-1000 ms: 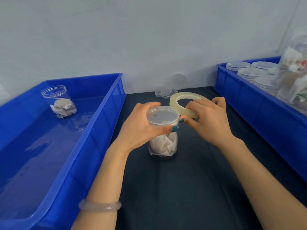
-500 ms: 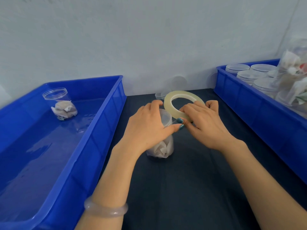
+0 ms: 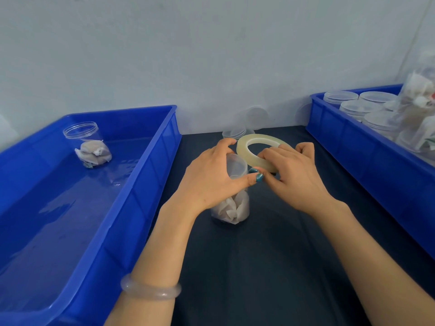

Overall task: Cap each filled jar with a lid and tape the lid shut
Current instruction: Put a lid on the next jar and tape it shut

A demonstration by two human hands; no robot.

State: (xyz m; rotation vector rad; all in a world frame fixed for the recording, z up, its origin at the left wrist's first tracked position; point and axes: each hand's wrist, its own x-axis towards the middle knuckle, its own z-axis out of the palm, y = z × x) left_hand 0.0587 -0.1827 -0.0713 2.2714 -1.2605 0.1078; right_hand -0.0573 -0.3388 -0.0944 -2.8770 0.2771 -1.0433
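Left hand (image 3: 211,182) curled round jar (image 3: 231,208), right hand (image 3: 294,177) pinching tape roll (image 3: 243,150), left bin (image 3: 146,184) holding 1 filled jar (image 3: 90,147), right bin (image 3: 353,142)

A clear jar (image 3: 243,216) of white packets (image 3: 227,207) stands upright, lid (image 3: 236,166) on, a translucent tape roll (image 3: 243,151) tilted beside it.

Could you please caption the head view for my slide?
Left hand grips a lidded jar while right hand holds tape roll beside it.

the left hand (image 3: 211,182) wraps the filled jar (image 3: 231,209), hiding its upper wall and most of the lid (image 3: 236,162). the right hand (image 3: 292,177) covers the near arc of the tape roll (image 3: 244,149). far right of the jar, a clear bag (image 3: 419,109) is blurred and cut off by the edge.
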